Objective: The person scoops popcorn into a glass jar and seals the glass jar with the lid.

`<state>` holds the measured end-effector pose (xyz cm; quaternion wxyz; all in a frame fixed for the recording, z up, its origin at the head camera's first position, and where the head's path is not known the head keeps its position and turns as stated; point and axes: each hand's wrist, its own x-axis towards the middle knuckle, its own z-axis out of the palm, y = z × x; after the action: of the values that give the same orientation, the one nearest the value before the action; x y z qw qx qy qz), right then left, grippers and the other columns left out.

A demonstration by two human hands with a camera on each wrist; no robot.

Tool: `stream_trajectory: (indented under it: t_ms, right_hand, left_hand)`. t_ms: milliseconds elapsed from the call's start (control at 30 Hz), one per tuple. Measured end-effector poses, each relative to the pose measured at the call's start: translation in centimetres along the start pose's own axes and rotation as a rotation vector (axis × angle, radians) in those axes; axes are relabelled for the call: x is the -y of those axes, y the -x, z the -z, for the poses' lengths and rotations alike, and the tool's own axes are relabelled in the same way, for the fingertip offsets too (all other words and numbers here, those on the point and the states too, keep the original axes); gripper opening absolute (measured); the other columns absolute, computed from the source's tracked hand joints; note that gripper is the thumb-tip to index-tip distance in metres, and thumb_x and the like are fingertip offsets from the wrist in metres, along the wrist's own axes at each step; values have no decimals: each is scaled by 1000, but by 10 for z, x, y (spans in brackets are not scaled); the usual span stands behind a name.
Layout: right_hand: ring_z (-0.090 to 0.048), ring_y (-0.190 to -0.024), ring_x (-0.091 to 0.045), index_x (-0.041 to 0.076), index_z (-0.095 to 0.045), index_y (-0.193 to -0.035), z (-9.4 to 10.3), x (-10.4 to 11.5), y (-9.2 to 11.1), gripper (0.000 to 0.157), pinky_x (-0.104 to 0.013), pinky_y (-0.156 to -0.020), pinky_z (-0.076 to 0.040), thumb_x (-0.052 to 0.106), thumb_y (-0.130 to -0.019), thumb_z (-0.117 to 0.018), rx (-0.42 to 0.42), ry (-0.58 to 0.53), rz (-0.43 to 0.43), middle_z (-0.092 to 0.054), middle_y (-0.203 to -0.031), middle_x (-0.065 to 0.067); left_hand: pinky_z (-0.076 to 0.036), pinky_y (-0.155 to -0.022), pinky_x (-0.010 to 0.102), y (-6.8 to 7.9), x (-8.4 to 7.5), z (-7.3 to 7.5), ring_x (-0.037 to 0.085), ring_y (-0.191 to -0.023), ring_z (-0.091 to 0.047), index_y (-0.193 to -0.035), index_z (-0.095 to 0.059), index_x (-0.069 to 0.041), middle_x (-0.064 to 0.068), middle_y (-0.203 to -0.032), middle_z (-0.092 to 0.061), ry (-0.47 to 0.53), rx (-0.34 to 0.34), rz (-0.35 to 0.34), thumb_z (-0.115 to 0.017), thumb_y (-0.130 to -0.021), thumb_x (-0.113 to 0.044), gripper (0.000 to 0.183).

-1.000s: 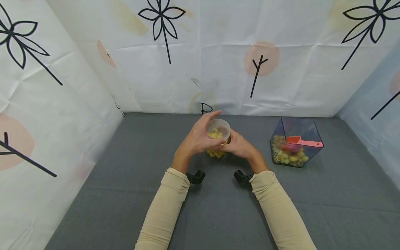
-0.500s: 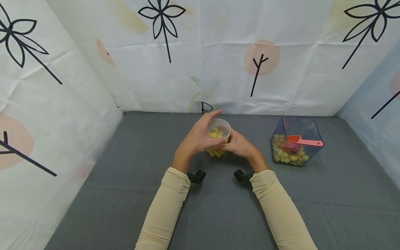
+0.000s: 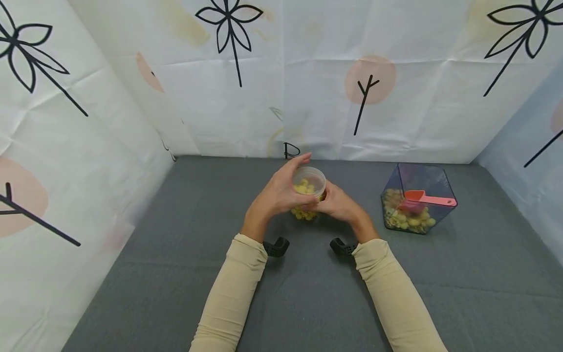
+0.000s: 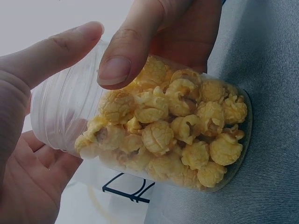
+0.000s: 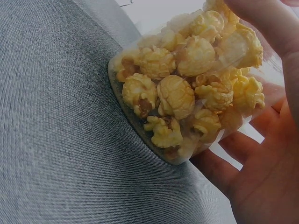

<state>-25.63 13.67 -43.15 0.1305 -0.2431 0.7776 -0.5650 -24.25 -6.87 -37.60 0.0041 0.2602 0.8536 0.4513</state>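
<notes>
A clear plastic jar [image 3: 309, 177] holding yellow popcorn stands upright on the grey table, between both hands. My left hand [image 3: 276, 194] curls round its upper part. My right hand [image 3: 342, 204] grips the body from the other side, its thumb [image 4: 117, 65] pressed to the wall in the left wrist view. Popcorn [image 4: 159, 135] fills the lower part up to below the ridged neck, where the wall is bare. In the right wrist view the jar's base [image 5: 135, 123] meets the cloth, and the right fingers [image 5: 217, 168] wrap behind it. Whether a lid covers the top I cannot tell.
To the right stands a square, dark-tinted clear container [image 3: 420, 178], partly filled with popcorn. A pink scoop [image 3: 433, 200] leans in it, its handle over the rim. Patterned white cloth walls [image 3: 316, 112] border the grey table [image 3: 303, 303] at the back and sides.
Both hands keep their hold on the jar, with almost no visible movement. The whole scene shifts very slightly upward in the head view.
</notes>
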Motion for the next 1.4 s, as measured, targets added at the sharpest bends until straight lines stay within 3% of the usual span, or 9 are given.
stream_trajectory:
  t_ms: [533, 800, 900, 967, 1067, 1167, 1300, 1400]
  right_hand:
    - [-54, -124, -29, 11, -38, -151, 0, 1, -1, 72, -39, -99, -49, 12, -91, -78, 14, 13, 21, -50, -142, -14]
    - [-56, -121, -28, 11, -35, -152, 2, 2, 0, 74, -35, -94, -52, 11, -90, -77, 58, -10, 24, -50, -141, -17]
    - [-55, -127, -35, 13, -30, -155, 7, 4, 3, 81, -42, -94, -55, 10, -90, -78, 90, -34, -9, -47, -146, -18]
    - [-48, -138, -39, 13, -25, -159, 14, 8, 7, 86, -50, -104, -52, 12, -91, -77, 91, -26, -26, -40, -155, -18]
    - [-30, -153, -40, 11, -17, -163, 26, 17, 16, 89, -59, -117, -38, 15, -95, -73, 48, 9, -23, -27, -166, -17]
    - [-18, -159, -37, 11, -13, -165, 36, 31, 23, 88, -60, -124, -24, 17, -98, -70, -20, 66, -5, -20, -170, -14]
    - [-21, -158, -36, 17, -19, -164, 34, 55, 28, 87, -59, -125, -24, 26, -96, -73, -117, 206, 17, -24, -169, -12]
    - [-28, -155, -36, 18, -28, -162, 23, 69, 26, 87, -60, -122, -29, 33, -92, -78, -172, 347, 74, -28, -167, -11]
  left_hand:
    - [-49, -102, 49, 0, 3, -1, 22, -135, -50, -157, -28, -46, -10, -158, -45, 67, 1, 6, -91, -77, -32, 103]
    - [-42, -113, 51, -1, 6, 0, 21, -149, -38, -161, -21, -41, -2, -164, -36, 113, 12, 5, -95, -73, -28, 115]
    - [-38, -118, 53, 0, 13, 2, 23, -155, -30, -162, -15, -40, 1, -167, -30, 183, 26, 32, -95, -72, -25, 122]
    - [-35, -121, 52, 1, 19, 3, 26, -156, -27, -163, -10, -41, 1, -168, -26, 219, 40, 47, -94, -74, -24, 124]
    - [-31, -125, 48, 1, 29, 4, 26, -158, -25, -163, -4, -40, 2, -169, -23, 253, 65, 75, -92, -76, -23, 125]
    - [-31, -125, 49, 1, 38, 1, 28, -158, -24, -164, 0, -33, 6, -171, -18, 308, 114, 111, -89, -79, -16, 125]
    - [-42, -116, 50, 0, 46, -5, 31, -148, -40, -165, 2, -27, 9, -166, -24, 355, 179, 167, -88, -79, -9, 125]
    - [-50, -107, 44, -2, 50, -12, 27, -132, -53, -163, -8, -22, 8, -153, -40, 327, 195, 149, -89, -78, -11, 118]
